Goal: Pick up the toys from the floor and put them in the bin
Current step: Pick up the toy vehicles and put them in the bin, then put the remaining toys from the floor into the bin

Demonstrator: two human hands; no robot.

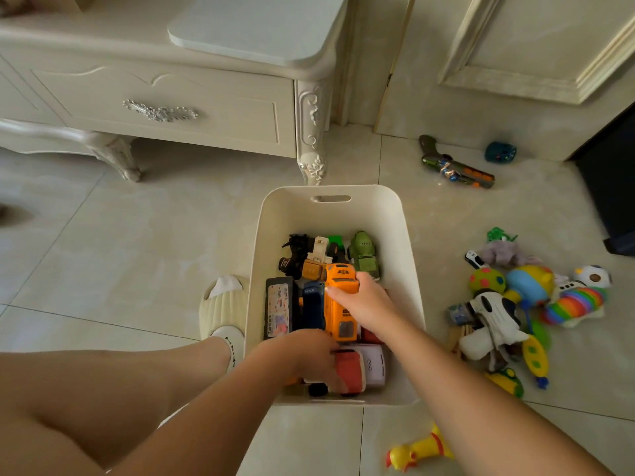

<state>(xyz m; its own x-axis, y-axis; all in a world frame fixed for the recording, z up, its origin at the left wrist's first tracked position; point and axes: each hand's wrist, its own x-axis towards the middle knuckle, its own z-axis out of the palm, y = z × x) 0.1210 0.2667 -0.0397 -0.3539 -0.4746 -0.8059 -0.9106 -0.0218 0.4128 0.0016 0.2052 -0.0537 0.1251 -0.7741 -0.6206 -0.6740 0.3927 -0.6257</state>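
Right hand (pixel 369 305) fingers (pixel 364 280) pinch orange truck (pixel 338 317) across roof, inside bin (pixel 302 218); left hand (pixel 302 355) curls round red toy (pixel 352 371) beside it. Plastic looks rigid, light, smooth: grip flat sides. More toys (pixel 494 314) on floor (pixel 137 252).

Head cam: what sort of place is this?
Most likely a room in a home, perhaps a living room: an ornate cream cabinet with a drawer, a pale tiled floor, and children's toys scattered beside a plastic bin.
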